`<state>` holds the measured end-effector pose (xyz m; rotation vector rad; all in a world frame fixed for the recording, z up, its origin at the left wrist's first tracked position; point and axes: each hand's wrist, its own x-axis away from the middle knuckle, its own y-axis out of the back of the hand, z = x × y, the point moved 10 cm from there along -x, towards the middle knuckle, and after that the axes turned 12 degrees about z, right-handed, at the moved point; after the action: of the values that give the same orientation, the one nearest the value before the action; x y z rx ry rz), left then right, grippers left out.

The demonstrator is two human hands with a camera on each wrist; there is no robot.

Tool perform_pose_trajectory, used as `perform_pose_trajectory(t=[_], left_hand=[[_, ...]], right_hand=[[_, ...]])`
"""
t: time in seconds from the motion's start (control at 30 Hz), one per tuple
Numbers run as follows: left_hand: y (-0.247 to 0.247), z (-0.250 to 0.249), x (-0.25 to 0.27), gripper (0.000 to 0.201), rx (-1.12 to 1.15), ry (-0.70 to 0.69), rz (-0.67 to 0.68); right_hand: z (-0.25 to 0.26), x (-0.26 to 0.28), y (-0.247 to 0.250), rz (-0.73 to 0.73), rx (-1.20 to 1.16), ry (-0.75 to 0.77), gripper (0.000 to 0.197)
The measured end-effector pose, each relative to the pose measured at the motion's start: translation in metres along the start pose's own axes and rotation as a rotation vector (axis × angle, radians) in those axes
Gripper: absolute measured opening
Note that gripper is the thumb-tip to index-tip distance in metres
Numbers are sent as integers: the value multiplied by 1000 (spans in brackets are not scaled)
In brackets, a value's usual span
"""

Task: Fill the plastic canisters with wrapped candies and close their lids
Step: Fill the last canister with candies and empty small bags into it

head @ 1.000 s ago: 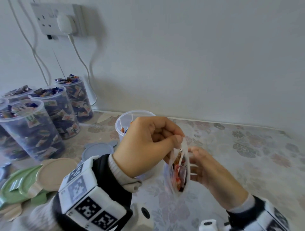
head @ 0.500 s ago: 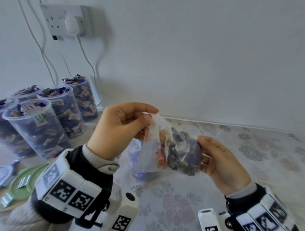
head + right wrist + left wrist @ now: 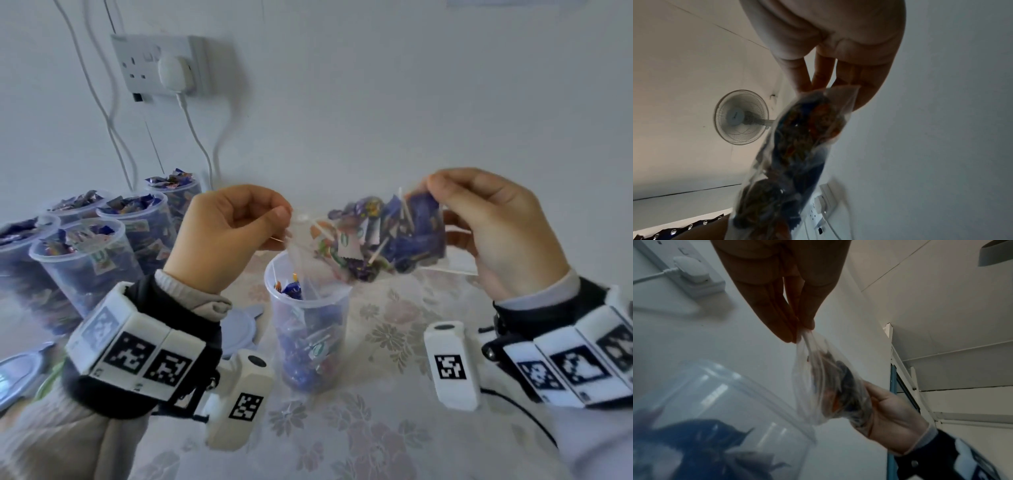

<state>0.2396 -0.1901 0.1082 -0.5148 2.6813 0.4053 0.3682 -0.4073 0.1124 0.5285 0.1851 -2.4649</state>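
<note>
A clear plastic bag (image 3: 373,240) of wrapped candies (image 3: 404,236) hangs stretched sideways in the air, just above the open canister (image 3: 310,329); its lower edge dips toward the canister's rim; the candies, mostly blue wrappers with some thin white sticks among them, bunch toward the bag's right end. The canister stands upright on the table (image 3: 376,438), partly filled with candies, its lid off. The left hand (image 3: 222,236) is up and left of the canister, its grip pinching the bag's left edge between thumb and fingertips; the right hand (image 3: 493,229) is up and right of the canister, its grip curled on the bag's right end. Well left of the canister stand at least 5 filled canisters (image 3: 92,263), uncovered and heaped with candies; a pale blue lid (image 3: 243,325) lies flat on the table just left of the canister, partly behind the left wrist. On the wall behind and left of the canister, a white plug (image 3: 173,72) sits in a socket (image 3: 154,63), its cable trailing down. The table wears a floral cloth.
</note>
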Motion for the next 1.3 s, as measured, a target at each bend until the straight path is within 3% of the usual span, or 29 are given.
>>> perform_pose_trajectory(t=[0.3,0.4,0.53,0.73,1.3], left_hand=[[9,6,-11,16,-198,-10,-23],[12,8,-10,18,-259,-10,-38],[7,11,-6,17,-265,-7,-20],[8,17,-4,19,-271,-3,-54],[12,17,-1,15,-204,-19,-95]], right_hand=[[57,-36,-22,55,217,306,11],[62,-43,-35,115,296,297,8],[70,-48,-34,61,295,322,8],[63,-56,-41,116,305,267,7],[85,-63,-58,176,451,426,9]])
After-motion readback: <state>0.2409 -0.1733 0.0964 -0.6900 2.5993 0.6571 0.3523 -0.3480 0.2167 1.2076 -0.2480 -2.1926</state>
